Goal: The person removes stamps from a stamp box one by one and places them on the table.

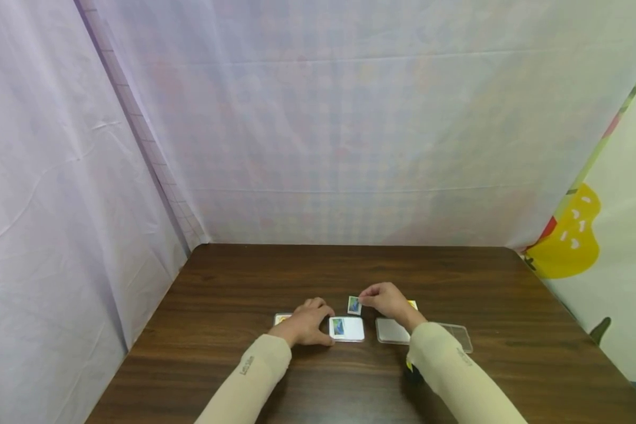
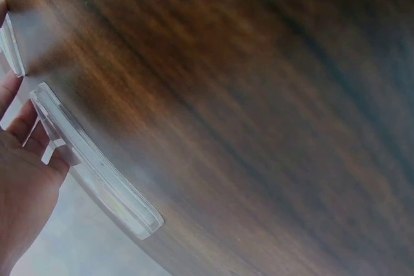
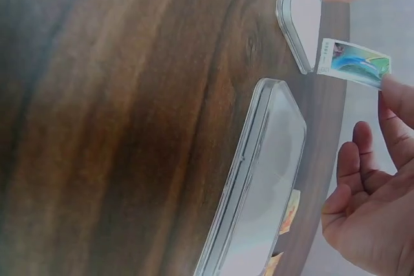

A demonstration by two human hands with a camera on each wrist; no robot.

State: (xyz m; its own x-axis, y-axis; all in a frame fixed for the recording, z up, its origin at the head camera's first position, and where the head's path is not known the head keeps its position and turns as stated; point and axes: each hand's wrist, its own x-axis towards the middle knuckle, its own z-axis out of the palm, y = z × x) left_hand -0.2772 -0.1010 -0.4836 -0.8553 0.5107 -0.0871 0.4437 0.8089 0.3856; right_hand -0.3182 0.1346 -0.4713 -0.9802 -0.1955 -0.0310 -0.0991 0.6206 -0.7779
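Note:
My right hand (image 1: pixel 389 299) pinches a small postage stamp (image 1: pixel 354 305) between thumb and forefinger, its other fingers curled loosely. White-edged, with a blue and green picture, the stamp (image 3: pixel 356 61) is held up by one end. My left hand (image 1: pixel 310 323) grips the left end of a flat clear case (image 1: pixel 354 330) with a white insert, thumb and forefinger at opposite edges. A similar stamp (image 1: pixel 338 327) lies at the left on that insert. Another clear case (image 2: pixel 97 159) lies beneath the left hand's other fingers, mostly hidden by the hand in the head view.
Under my right forearm lies a further clear case with a white insert (image 1: pixel 392 331), and beside it a transparent lid (image 1: pixel 458 337). Orange-yellow paper pieces (image 3: pixel 291 211) lie behind that case. A black and yellow object (image 1: pixel 412 372) is partly covered by the right sleeve.

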